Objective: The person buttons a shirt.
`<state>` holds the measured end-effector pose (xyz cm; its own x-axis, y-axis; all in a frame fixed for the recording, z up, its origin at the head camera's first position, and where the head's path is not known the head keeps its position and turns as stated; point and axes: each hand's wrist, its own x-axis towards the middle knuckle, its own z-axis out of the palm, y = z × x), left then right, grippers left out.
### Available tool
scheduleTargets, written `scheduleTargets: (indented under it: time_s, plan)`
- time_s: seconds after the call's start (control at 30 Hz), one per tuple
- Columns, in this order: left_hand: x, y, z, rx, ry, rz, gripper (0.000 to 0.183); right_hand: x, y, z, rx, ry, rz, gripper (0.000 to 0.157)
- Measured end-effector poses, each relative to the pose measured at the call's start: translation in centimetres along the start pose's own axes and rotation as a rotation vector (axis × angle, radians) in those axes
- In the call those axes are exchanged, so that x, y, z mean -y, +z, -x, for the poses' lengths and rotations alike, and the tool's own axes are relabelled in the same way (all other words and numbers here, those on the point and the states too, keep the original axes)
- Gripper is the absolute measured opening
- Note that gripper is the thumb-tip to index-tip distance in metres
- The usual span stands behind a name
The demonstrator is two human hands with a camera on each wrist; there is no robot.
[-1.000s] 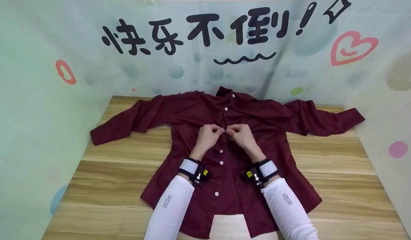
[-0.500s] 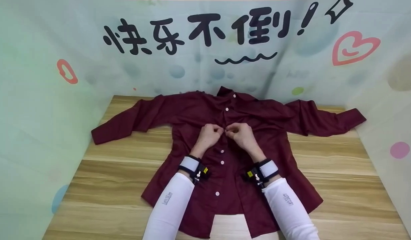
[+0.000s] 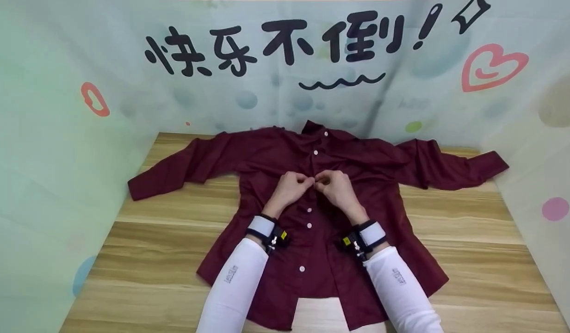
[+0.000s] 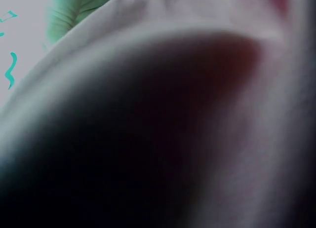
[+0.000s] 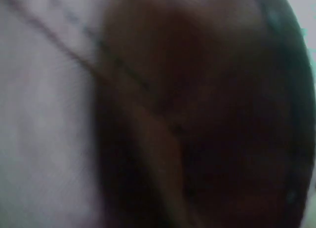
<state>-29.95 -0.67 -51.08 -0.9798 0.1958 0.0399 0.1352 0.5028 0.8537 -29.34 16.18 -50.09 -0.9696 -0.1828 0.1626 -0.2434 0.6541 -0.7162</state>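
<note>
A dark red long-sleeved button-up shirt (image 3: 382, 203) lies front up, sleeves spread to both sides. My left hand (image 3: 290, 190) pinches the shirt's front edge at mid-chest with thumb and fingers. Facing it, my right hand (image 3: 337, 189) pinches the fabric at the same spot, fingertips almost meeting the left ones. Whatever lies between the fingertips is hidden. Above the hands is a white button (image 3: 316, 152); below them another white button (image 3: 309, 225) shows among several. Toward the hem the two front panels stand apart. Both wrist views are too dark and blurred to show the grip.
The shirt rests on a wood-grain table (image 3: 164, 249). A pale printed cloth backdrop (image 3: 248, 83) with black characters rises behind the table, and similar cloth encloses both sides. Each wrist wears a strapped camera, such as the left wrist camera (image 3: 276, 237).
My left fingertips have shifted slightly right, closer to the right ones at the front edge. The right hand keeps nearly the same place, and the shirt lies as before.
</note>
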Motion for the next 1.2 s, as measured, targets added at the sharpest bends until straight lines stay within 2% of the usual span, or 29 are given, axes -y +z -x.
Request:
scheduleTargets:
  time_s: [0.13, 0.4, 0.67, 0.77, 0.9, 1.03, 1.2]
  plan:
    - [0.1, 0.1, -0.1, -0.001, 0.020, -0.038, 0.021, -0.2, -0.1, -0.1, 0.037, 0.009, -0.018, 0.013]
    - [0.0, 0.2, -0.1, -0.044, -0.001, -0.044, 0.020, -0.4, -1.9, -0.1, 0.106, 0.007, -0.061, 0.015]
    - [-0.1, 0.4, 0.0, -0.079, 0.000, -0.117, 0.020, 0.4, -3.7, -0.5, 0.271, 0.098, -0.142, 0.022]
    - [-0.3, 0.5, 0.0, -0.091, 0.005, -0.135, 0.020, 0.4, -3.6, -0.8, 0.295, 0.149, -0.188, 0.024]
    - [-0.3, 0.6, 0.1, -0.094, 0.013, -0.167, 0.020, 0.1, -2.8, -1.2, 0.293, 0.169, -0.200, 0.024]
    - [-0.3, 0.5, 0.2, -0.075, 0.033, -0.176, 0.020, -0.4, -1.9, -1.5, 0.277, 0.169, -0.238, 0.022]
    - [-0.2, 0.1, 0.1, -0.034, 0.036, -0.134, 0.019, -1.1, -1.6, -1.8, 0.309, 0.177, -0.322, 0.021]
